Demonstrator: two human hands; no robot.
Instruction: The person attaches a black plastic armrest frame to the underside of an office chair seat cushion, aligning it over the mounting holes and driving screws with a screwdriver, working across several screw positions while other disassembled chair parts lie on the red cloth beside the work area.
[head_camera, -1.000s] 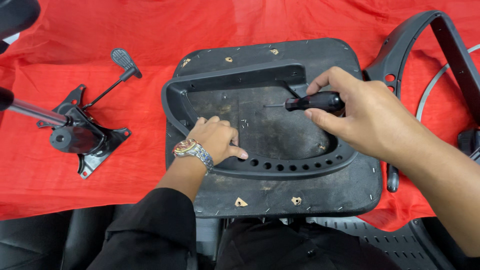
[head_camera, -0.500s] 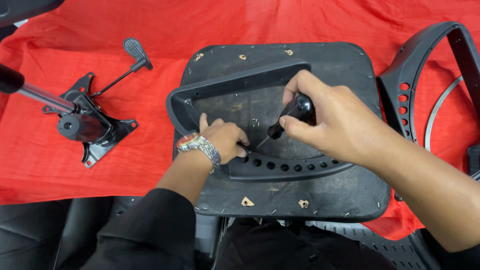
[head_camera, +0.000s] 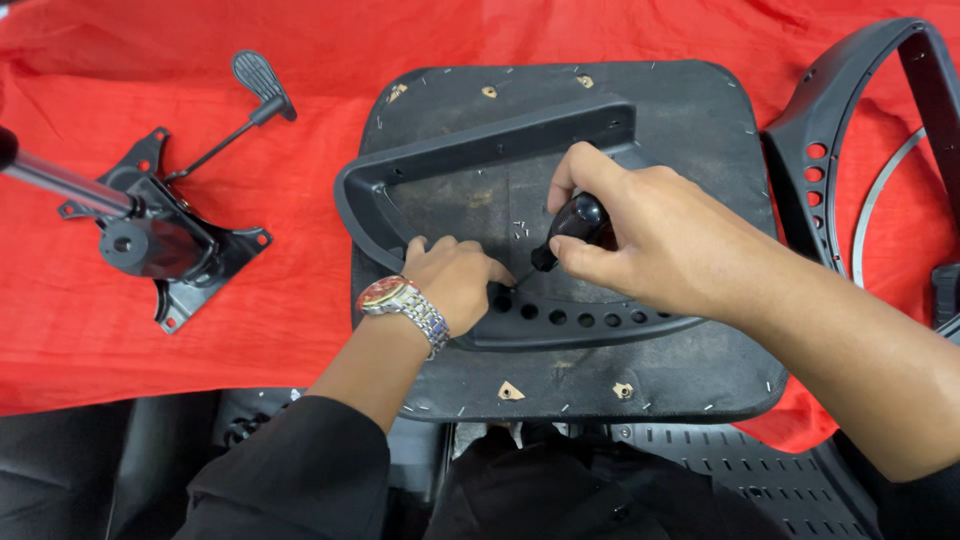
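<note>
Right hand (head_camera: 650, 240) clenches a screwdriver (head_camera: 572, 225) by its stiff black handle; left hand (head_camera: 455, 280), fingers curled, steadies the rigid armrest bracket (head_camera: 480, 150) at seven o'clock.

Red cloth (head_camera: 300, 330) carries seat base (head_camera: 700, 120), tilt mechanism (head_camera: 160, 245), perhaps armrest (head_camera: 850, 110).

packages: none | labels: none | signs: none | screens: none in view

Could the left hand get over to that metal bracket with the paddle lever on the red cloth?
Probably yes. The left hand rests on the seat pan's plastic frame, and only bare red cloth lies between it and the metal bracket.
</note>
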